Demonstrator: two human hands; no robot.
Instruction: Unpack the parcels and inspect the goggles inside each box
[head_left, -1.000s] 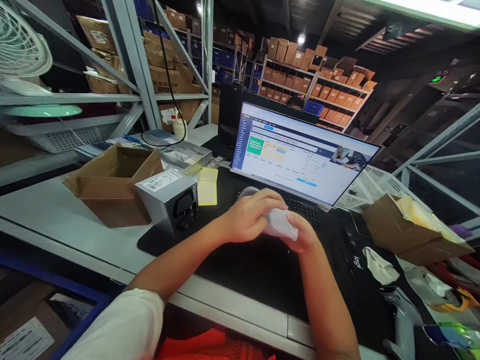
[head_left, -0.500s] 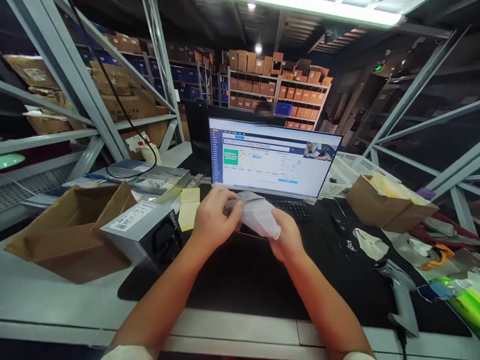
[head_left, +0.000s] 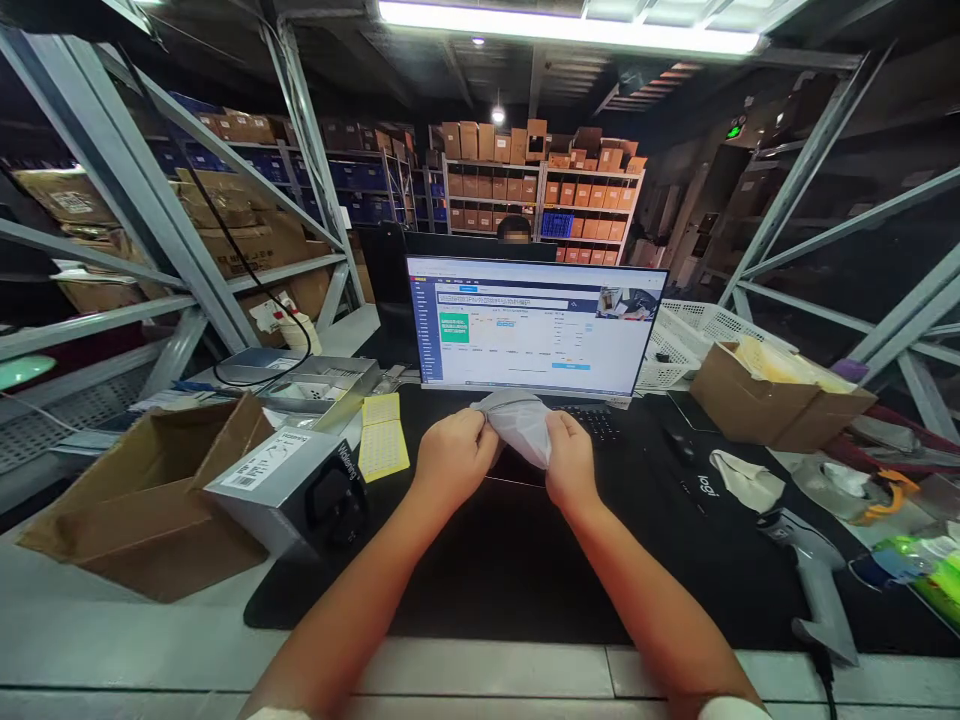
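Note:
A translucent whitish plastic bag [head_left: 519, 425] is stretched between my two hands, above the black desk mat [head_left: 502, 570]. My left hand [head_left: 456, 450] is closed on the bag's left edge, and my right hand [head_left: 571, 462] pinches its right side. A dark strip shows along the bag's upper edge; what is inside, if anything, I cannot make out. Just beyond the bag are the keyboard [head_left: 596, 424] and the lit monitor [head_left: 525, 330]. Left of my left hand lies a yellow sheet of labels [head_left: 383, 440].
On the left stand an open cardboard box [head_left: 142, 530] and a grey product box [head_left: 289, 490], with a silver tray [head_left: 322, 385] behind. To the right are a mouse [head_left: 681, 445], a crumpled cloth [head_left: 748, 480], a barcode scanner [head_left: 814, 575], a bottle [head_left: 900, 560] and another cardboard box [head_left: 776, 400].
My left hand has shifted from the bag's top to its left edge, and both hands now grip opposite sides. The view has tilted slightly upward.

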